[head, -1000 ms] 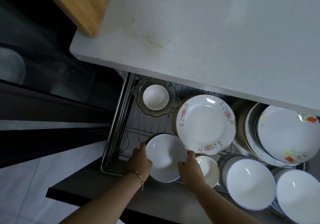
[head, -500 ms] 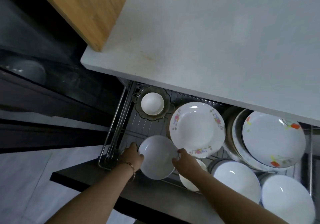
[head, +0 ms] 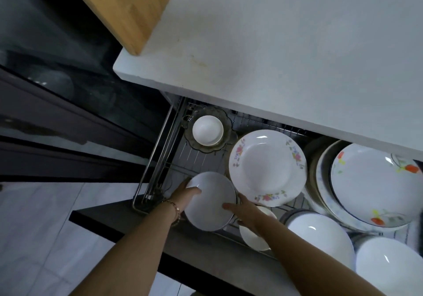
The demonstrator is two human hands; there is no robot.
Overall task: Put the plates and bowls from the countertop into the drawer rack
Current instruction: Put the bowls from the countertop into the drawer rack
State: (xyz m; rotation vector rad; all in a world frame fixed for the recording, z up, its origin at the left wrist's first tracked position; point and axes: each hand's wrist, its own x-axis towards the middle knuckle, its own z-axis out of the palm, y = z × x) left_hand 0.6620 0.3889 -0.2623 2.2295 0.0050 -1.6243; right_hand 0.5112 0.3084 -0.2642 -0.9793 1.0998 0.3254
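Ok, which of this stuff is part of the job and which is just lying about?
In the job:
- white bowl, gripped at its rim by the left hand and right hand
- drawer rack
- flowered plate and small bowl in a glass dish, already racked

Lying about:
- wooden board on the countertop

- Left hand (head: 183, 194) grips the left rim of the white bowl (head: 211, 204), with the thumb lying over the rim onto the inside and the fingers hidden beneath.
- Left forearm extends from the bottom edge of view, with a thin bracelet (head: 175, 208) on the wrist.
- Right hand (head: 248, 212) holds the bowl's right rim, thumb on the inside.
- Right forearm extends from the lower right; both arms are stretched forward and down.
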